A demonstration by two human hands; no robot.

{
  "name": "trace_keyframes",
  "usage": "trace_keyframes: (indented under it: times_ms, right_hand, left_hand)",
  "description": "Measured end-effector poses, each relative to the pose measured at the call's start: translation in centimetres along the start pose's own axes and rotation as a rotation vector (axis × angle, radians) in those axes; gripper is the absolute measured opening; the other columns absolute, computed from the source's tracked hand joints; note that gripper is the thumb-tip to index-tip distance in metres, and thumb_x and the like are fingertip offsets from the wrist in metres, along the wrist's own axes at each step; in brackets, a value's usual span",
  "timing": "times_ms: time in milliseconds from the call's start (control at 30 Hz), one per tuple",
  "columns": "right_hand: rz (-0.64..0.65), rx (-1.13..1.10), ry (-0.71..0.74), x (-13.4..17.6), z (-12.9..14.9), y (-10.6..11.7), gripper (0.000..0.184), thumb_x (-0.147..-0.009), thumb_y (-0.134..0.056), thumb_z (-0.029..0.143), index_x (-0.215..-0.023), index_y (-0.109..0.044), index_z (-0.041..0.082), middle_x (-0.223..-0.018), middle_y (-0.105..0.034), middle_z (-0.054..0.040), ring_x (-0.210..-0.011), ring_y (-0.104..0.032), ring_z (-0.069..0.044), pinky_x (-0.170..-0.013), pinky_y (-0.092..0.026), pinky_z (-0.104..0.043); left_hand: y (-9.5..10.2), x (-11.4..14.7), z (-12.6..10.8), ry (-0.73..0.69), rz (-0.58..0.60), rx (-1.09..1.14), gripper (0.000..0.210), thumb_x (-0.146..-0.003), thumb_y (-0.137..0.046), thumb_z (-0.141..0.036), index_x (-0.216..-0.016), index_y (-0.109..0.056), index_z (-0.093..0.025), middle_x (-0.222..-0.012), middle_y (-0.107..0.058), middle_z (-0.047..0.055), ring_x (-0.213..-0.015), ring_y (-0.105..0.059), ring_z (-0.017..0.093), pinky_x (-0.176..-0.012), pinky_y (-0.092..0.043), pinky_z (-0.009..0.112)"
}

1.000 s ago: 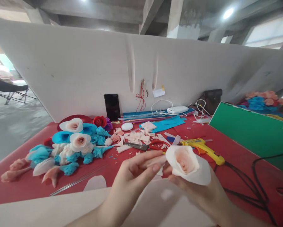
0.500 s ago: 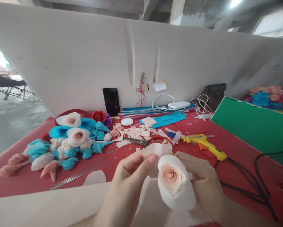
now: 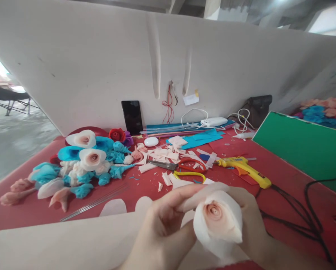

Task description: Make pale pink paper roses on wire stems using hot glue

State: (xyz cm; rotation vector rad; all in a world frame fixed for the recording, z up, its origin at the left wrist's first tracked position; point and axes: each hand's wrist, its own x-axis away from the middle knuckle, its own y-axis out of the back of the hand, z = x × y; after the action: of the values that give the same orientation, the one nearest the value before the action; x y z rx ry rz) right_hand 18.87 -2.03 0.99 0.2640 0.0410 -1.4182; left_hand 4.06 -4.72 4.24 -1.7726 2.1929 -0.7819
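A paper rose [image 3: 220, 225] with white outer petals and a peach spiral centre faces me at the front right. Behind it, my right hand [image 3: 250, 217] is closed round its base, with most fingers hidden by the flower. My left hand [image 3: 168, 225] pinches a pale paper petal [image 3: 200, 197] that lies along the rose's upper left side; its thumb is beside the rose. A large pale paper sheet [image 3: 58, 242] lies under the hands. Two cut petals [image 3: 113, 207] rest at its far edge.
Scissors [image 3: 188, 165] with red and yellow handles lie amid paper scraps [image 3: 165, 153]. To their right are a yellow glue gun [image 3: 245, 168], its black cable [image 3: 294, 221] and a green board [image 3: 305, 153]. Finished paper flowers [image 3: 93, 157] and thin wires [image 3: 86, 206] occupy the left. A phone [image 3: 132, 117] leans at the back.
My left hand has brought the petal round against the rose. The rose has shifted slightly right and tilted. The scissors' handles and a second cut petal on the table have come into view.
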Motion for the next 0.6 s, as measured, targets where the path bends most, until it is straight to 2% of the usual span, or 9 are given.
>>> trace_keyframes:
  times_ms: [167, 267, 333, 400, 500, 600]
  right_hand:
    - [0.008, -0.037, -0.042, 0.4, 0.5, -0.3, 0.049, -0.074, -0.052, 0.061, -0.057, -0.065, 0.016, -0.056, -0.063, -0.0053, -0.051, -0.060, -0.017, -0.048, -0.050, -0.023]
    - [0.004, -0.048, -0.041, 0.6, 0.3, -0.5, 0.058, -0.074, -0.046, 0.069, -0.062, -0.067, 0.017, -0.057, -0.063, -0.0054, -0.050, -0.058, -0.017, -0.043, -0.047, -0.022]
    - [0.025, -0.039, -0.036, 0.7, -0.1, -0.6, 0.053, -0.074, -0.051, 0.067, -0.066, -0.068, 0.017, -0.058, -0.063, -0.0049, -0.052, -0.059, -0.017, -0.044, -0.048, -0.022]
    - [0.062, -0.010, -0.036, 0.7, -0.4, -0.6, 0.040, -0.071, -0.061, 0.057, -0.071, -0.069, 0.018, -0.062, -0.064, -0.0045, -0.056, -0.060, -0.018, -0.046, -0.049, -0.022]
    - [0.064, 0.039, -0.027, 0.5, -0.6, -0.5, 0.027, -0.066, -0.071, 0.045, -0.076, -0.069, 0.020, -0.064, -0.064, -0.0033, -0.056, -0.058, -0.017, -0.045, -0.046, -0.021]
    - [-0.044, 0.088, 0.039, 0.1, -0.2, -0.2, 0.036, -0.057, -0.080, 0.038, -0.085, -0.064, 0.023, -0.075, -0.063, -0.0018, -0.065, -0.058, -0.016, -0.051, -0.047, -0.020]
  left_hand:
    - [-0.1, -0.2, 0.2, -0.033, 0.002, -0.043, 0.027, -0.057, -0.082, -0.022, -0.082, -0.075, -0.025, -0.088, -0.076, 0.003, -0.092, -0.068, 0.026, -0.084, -0.051, 0.031]
    - [0.4, -0.6, 0.3, -0.053, 0.044, -0.081, 0.030, -0.053, -0.083, -0.013, -0.079, -0.076, -0.026, -0.086, -0.076, 0.000, -0.092, -0.068, 0.024, -0.084, -0.051, 0.028]
    - [0.6, -0.9, 0.2, -0.049, 0.080, -0.115, 0.029, -0.054, -0.082, -0.009, -0.077, -0.076, -0.026, -0.081, -0.076, -0.001, -0.091, -0.068, 0.023, -0.081, -0.052, 0.025]
    - [0.8, -1.1, 0.1, -0.056, 0.104, -0.129, 0.026, -0.055, -0.081, -0.008, -0.075, -0.076, -0.025, -0.077, -0.076, -0.002, -0.087, -0.068, 0.022, -0.076, -0.053, 0.023]
    - [0.9, -1.4, -0.3, -0.088, 0.088, -0.138, 0.025, -0.056, -0.080, -0.006, -0.073, -0.076, -0.024, -0.075, -0.075, -0.002, -0.081, -0.068, 0.019, -0.071, -0.052, 0.020]
    - [1.0, -1.5, -1.0, -0.113, 0.065, -0.135, 0.023, -0.062, -0.077, -0.008, -0.079, -0.074, -0.023, -0.078, -0.074, -0.002, -0.078, -0.067, 0.017, -0.069, -0.052, 0.020]
